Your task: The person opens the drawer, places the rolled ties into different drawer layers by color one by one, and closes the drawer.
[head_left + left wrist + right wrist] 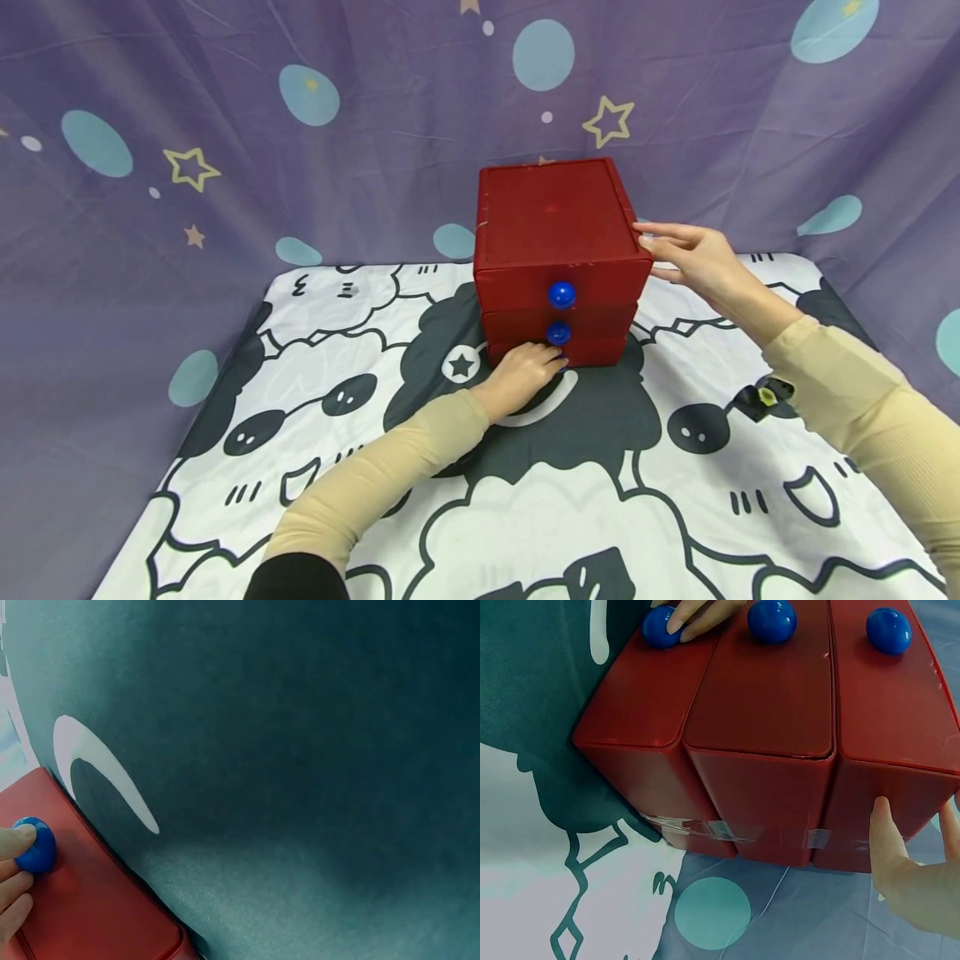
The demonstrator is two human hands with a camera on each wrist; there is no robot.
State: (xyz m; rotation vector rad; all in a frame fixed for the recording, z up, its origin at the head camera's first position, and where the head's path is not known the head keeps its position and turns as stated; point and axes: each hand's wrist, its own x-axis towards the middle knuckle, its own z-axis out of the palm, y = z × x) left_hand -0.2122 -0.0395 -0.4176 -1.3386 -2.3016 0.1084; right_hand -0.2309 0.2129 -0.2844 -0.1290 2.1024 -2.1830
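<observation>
A red three-drawer box (pixel 555 212) stands on the cloth-covered table, a round blue knob on each drawer front. The top knob (pixel 562 294) and the middle knob (pixel 558 332) are untouched. Low at the front, my left hand (pixel 525 375) pinches the bottom knob (pixel 43 851) between thumb and fingers. All three drawer fronts sit about level with one another. At the upper right side of the box is my right hand (pixel 697 254), its fingers nearly straight. In the right wrist view its thumb (pixel 882 825) rests on the top drawer's side wall.
Clear tape (pixel 727 831) runs along the side of the box. The white tablecloth (pixel 315 333) has dark cartoon faces printed on it. Right behind the table hangs a purple curtain (pixel 405 150) with stars and spots. A small black object with a yellow centre (pixel 765 397) appears beside the right forearm.
</observation>
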